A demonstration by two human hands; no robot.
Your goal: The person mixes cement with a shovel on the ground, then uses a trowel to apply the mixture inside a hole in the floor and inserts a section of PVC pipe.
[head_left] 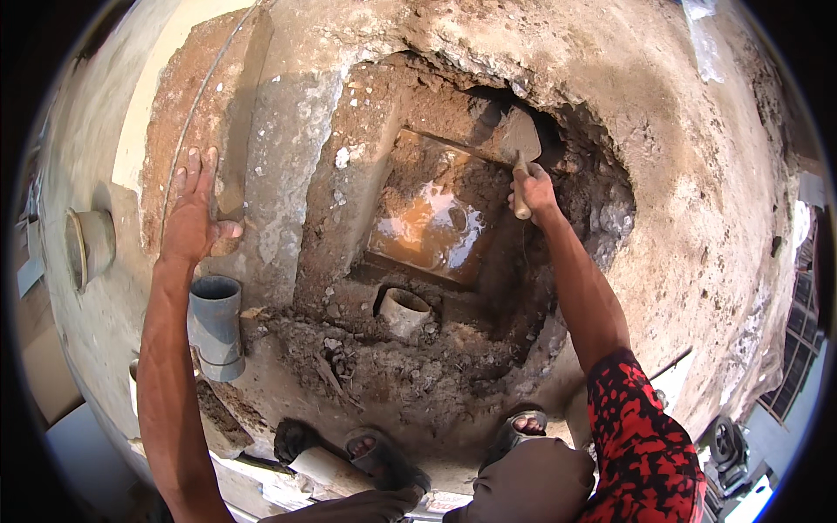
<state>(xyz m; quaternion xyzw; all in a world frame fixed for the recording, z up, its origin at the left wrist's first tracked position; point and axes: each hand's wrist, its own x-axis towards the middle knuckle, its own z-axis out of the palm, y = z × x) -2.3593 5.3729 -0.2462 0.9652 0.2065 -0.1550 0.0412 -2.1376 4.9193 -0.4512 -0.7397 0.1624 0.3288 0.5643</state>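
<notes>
My right hand [534,190] is closed round the wooden handle of a trowel [521,138]. The blade points away from me, against the dark hollow at the far right of a dug pit. Below and left of it, muddy brown water [427,222] stands in a square-edged basin in the pit. My left hand [193,213] lies flat with fingers stretched on a raised ledge to the left, beside a thin cable [207,80]. A short grey pipe fitting [215,327] stands close below that hand. What the hollow behind the blade holds is too dark to tell.
A pale pipe stub [404,311] sticks up at the pit's near edge. Rubble and loose soil [366,366] lie between the pit and my sandalled feet [375,453]. Another pipe end [90,247] protrudes at the far left. The pit's right rim [610,166] is broken and jagged.
</notes>
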